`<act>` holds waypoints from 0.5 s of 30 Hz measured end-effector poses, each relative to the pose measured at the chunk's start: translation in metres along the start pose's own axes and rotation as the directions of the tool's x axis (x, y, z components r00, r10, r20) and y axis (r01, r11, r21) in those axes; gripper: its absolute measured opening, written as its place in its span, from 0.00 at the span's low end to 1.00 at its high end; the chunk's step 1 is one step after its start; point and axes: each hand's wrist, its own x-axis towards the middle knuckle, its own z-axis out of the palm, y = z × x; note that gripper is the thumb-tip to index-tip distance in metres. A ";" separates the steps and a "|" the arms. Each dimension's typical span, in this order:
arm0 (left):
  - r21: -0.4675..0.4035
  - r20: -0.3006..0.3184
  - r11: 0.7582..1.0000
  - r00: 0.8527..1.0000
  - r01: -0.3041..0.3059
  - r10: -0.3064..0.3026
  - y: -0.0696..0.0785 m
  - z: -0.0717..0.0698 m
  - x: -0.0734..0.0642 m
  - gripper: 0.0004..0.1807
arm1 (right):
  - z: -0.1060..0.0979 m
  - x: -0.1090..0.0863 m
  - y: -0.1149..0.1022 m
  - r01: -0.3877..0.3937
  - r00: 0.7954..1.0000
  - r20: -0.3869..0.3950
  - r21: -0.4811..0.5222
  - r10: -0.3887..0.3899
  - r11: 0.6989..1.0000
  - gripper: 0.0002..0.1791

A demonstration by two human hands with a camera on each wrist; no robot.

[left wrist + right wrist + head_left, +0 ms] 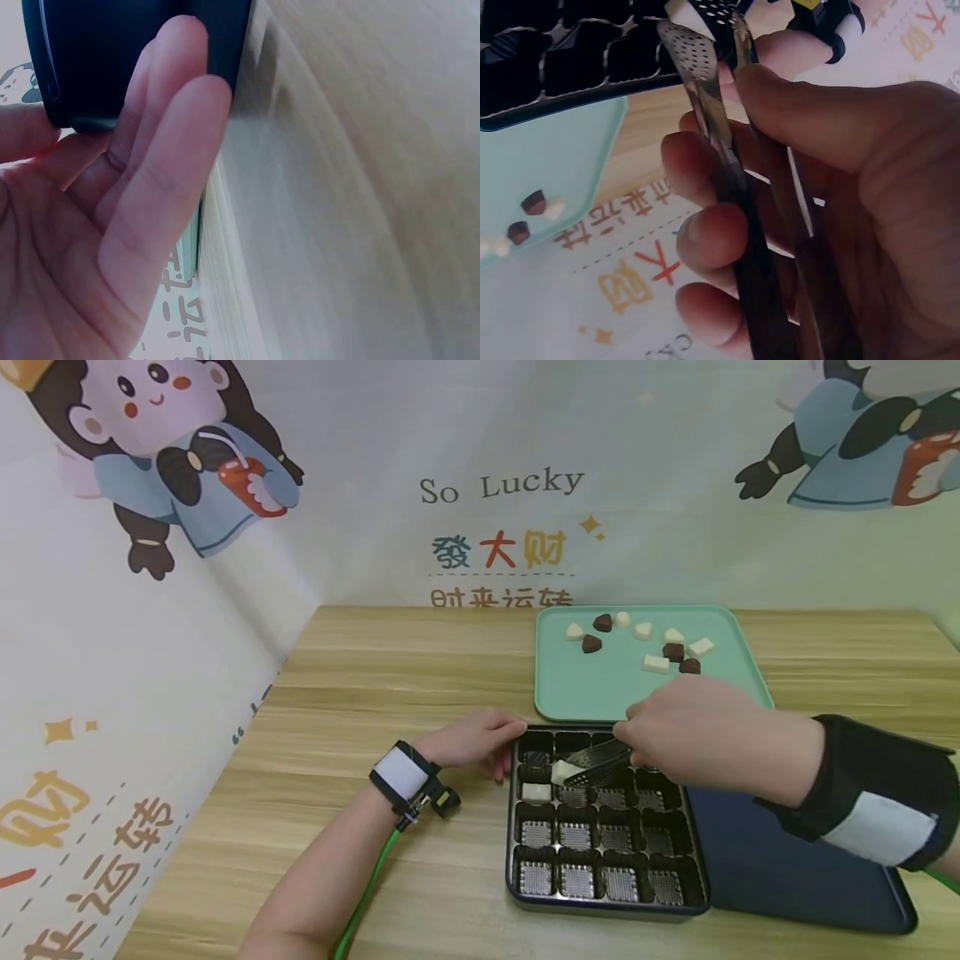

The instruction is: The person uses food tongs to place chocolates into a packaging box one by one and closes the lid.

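My right hand [690, 735] grips metal tongs [600, 760] with perforated tips and dark handles. The tips pinch a white chocolate piece [564, 772] over the left side of the compartmented black box [607, 906]. Another white chocolate [536, 792] sits in a left-column compartment, with a dark chocolate [537, 760] just behind it. At the box's far left corner rests my left hand [480, 739]; in the left wrist view its fingers [169, 172] lie nearly straight against the box's side. In the right wrist view the fingers of the right hand wrap the tong handles [754, 277].
Behind the box lies a mint-green tray [577, 693] with several dark and white chocolates [656, 663]. A flat dark-blue lid [795, 868] lies to the right of the box, partly under my right forearm. A printed cloth [375, 543] hangs behind the wooden table [390, 668].
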 end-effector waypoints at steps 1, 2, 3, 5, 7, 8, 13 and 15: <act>0.001 -0.002 1.000 1.000 -0.001 0.001 0.000 0.000 0.000 0.21 | -0.001 0.003 -0.003 0.004 1.000 -0.006 -0.003 -0.004 1.000 0.12; 0.004 -0.002 1.000 1.000 -0.002 0.002 0.000 0.000 0.000 0.21 | -0.001 0.005 -0.005 0.013 1.000 -0.022 -0.008 -0.013 1.000 0.15; 0.005 -0.004 1.000 1.000 -0.002 0.002 0.001 0.000 -0.001 0.21 | -0.001 0.006 -0.008 0.029 0.998 -0.050 -0.021 -0.030 0.999 0.19; 0.007 -0.006 1.000 1.000 -0.002 0.002 0.002 0.000 -0.001 0.21 | -0.002 0.009 -0.013 0.051 0.994 -0.095 -0.056 -0.056 0.997 0.23; 0.011 -0.004 1.000 1.000 -0.002 0.002 0.002 0.000 -0.001 0.21 | -0.002 0.011 -0.018 0.055 0.991 -0.114 -0.099 -0.067 0.994 0.26; 0.013 -0.003 1.000 1.000 -0.001 0.001 0.002 0.000 0.000 0.21 | -0.002 0.013 -0.020 0.053 0.990 -0.122 -0.123 -0.068 0.991 0.27; 0.015 -0.001 1.000 1.000 -0.002 0.002 0.002 -0.001 0.001 0.21 | -0.003 0.028 -0.035 0.024 0.996 -0.077 -0.248 -0.045 0.968 0.27; 0.012 0.001 1.000 1.000 -0.004 0.004 0.002 -0.001 0.001 0.21 | -0.004 0.035 -0.042 0.020 0.997 -0.065 -0.300 -0.041 0.954 0.26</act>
